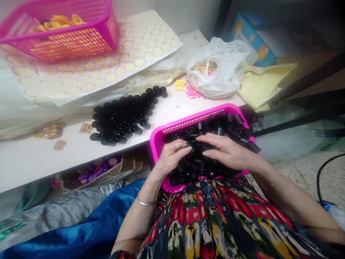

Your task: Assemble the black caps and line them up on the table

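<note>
While both hands are positioned over the pink basket (155, 136), the left hand (174, 154) has thumb and fingers brought together on a black cap (190, 146). The right hand (226, 149) is palm down just beside it, thumb and fingers spread apart; whether its fingertips contact a part cannot be determined. The two hands are separate, fingertips near each other. Loose caps (203, 167) lie at mixed angles beneath and around both hands, filling the basket. Forward and to the left of the left hand, further caps stand in a close-packed group (121, 117) on the white table (167, 115). Ahead of the hands, pink beads (194, 90) and yellow rings (180, 85) lie beside a plastic bag (231, 54). Farther forward and left, a second basket (81, 41) holding yellow pieces (59, 22) rests on a sticker sheet (148, 36).
</note>
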The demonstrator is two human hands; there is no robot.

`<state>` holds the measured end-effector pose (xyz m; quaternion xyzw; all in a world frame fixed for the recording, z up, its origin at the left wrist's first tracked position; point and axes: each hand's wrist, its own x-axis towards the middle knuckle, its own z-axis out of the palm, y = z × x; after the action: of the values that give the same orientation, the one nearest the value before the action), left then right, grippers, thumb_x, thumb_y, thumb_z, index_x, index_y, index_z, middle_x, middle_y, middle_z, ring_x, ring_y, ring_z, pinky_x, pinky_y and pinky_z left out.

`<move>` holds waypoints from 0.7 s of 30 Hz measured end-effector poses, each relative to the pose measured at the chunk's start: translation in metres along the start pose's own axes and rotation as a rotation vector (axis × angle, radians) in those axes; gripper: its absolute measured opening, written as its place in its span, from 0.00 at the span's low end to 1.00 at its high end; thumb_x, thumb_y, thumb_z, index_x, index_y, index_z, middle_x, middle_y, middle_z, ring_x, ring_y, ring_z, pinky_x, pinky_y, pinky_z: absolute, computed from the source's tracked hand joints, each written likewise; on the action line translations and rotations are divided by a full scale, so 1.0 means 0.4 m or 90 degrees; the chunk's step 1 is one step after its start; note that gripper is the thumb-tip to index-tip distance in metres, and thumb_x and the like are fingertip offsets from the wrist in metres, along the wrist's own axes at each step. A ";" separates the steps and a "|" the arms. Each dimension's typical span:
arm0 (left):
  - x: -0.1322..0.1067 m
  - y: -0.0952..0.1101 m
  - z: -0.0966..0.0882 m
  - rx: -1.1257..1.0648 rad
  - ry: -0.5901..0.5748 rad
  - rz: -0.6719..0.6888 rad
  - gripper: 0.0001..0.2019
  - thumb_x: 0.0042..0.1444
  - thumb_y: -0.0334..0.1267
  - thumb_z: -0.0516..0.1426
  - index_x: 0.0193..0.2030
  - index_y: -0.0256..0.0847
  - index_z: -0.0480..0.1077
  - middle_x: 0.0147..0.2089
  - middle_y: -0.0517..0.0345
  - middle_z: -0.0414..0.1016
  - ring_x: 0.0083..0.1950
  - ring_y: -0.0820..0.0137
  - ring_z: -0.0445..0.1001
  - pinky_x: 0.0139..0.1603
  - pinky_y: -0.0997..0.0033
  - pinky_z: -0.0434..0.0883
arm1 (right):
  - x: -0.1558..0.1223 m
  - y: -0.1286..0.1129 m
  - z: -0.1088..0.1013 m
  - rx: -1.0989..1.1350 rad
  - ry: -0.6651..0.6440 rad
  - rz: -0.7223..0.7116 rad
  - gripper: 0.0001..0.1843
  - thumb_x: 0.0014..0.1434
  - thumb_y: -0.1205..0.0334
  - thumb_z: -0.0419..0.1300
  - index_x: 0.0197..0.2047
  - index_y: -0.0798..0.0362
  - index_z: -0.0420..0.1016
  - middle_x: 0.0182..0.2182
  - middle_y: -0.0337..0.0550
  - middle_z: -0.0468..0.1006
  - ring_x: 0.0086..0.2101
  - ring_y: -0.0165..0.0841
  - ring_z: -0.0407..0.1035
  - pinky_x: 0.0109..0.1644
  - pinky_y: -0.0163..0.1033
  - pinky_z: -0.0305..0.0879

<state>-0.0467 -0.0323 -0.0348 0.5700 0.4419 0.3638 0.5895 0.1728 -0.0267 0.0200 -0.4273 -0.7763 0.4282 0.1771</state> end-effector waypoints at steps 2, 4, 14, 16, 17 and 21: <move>-0.001 0.001 0.009 -0.125 0.060 -0.052 0.08 0.53 0.40 0.60 0.30 0.36 0.75 0.28 0.59 0.70 0.29 0.75 0.67 0.31 0.75 0.64 | 0.001 -0.007 0.012 -0.001 -0.010 -0.015 0.24 0.60 0.63 0.55 0.60 0.53 0.66 0.55 0.50 0.71 0.58 0.41 0.62 0.63 0.50 0.57; 0.001 0.000 0.019 -0.214 0.117 -0.084 0.09 0.50 0.40 0.63 0.28 0.36 0.75 0.25 0.60 0.70 0.25 0.77 0.65 0.27 0.77 0.62 | 0.004 -0.010 0.023 0.005 -0.004 -0.023 0.24 0.60 0.63 0.55 0.60 0.53 0.65 0.56 0.51 0.71 0.58 0.41 0.62 0.63 0.50 0.57; 0.010 0.011 0.053 -0.282 0.199 -0.077 0.11 0.48 0.42 0.64 0.25 0.36 0.75 0.23 0.60 0.71 0.23 0.79 0.65 0.24 0.77 0.63 | 0.016 -0.004 0.042 -0.001 0.023 -0.007 0.24 0.59 0.64 0.56 0.60 0.56 0.66 0.56 0.53 0.71 0.59 0.43 0.61 0.63 0.52 0.57; 0.007 0.013 0.057 -0.236 0.189 -0.063 0.08 0.48 0.40 0.64 0.29 0.37 0.75 0.25 0.61 0.71 0.24 0.78 0.66 0.25 0.78 0.64 | 0.019 -0.006 0.047 0.009 0.032 0.008 0.23 0.60 0.63 0.56 0.59 0.56 0.67 0.56 0.53 0.70 0.58 0.43 0.62 0.62 0.52 0.57; 0.005 0.015 0.059 -0.211 0.182 -0.058 0.09 0.48 0.39 0.64 0.34 0.38 0.75 0.26 0.61 0.72 0.25 0.78 0.68 0.25 0.77 0.65 | 0.021 -0.005 0.051 0.023 0.042 0.017 0.23 0.59 0.63 0.56 0.58 0.56 0.67 0.56 0.53 0.70 0.57 0.43 0.63 0.62 0.51 0.58; -0.006 0.029 0.062 -0.051 0.125 -0.009 0.18 0.55 0.40 0.59 0.53 0.43 0.69 0.42 0.55 0.77 0.41 0.68 0.75 0.42 0.69 0.72 | 0.028 0.012 0.078 0.139 0.094 0.043 0.25 0.57 0.62 0.59 0.58 0.54 0.64 0.53 0.51 0.73 0.52 0.41 0.69 0.56 0.47 0.66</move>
<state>-0.0235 -0.0423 -0.0240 0.5044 0.4863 0.4311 0.5686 0.1489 -0.0322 -0.0025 -0.4620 -0.6949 0.4833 0.2647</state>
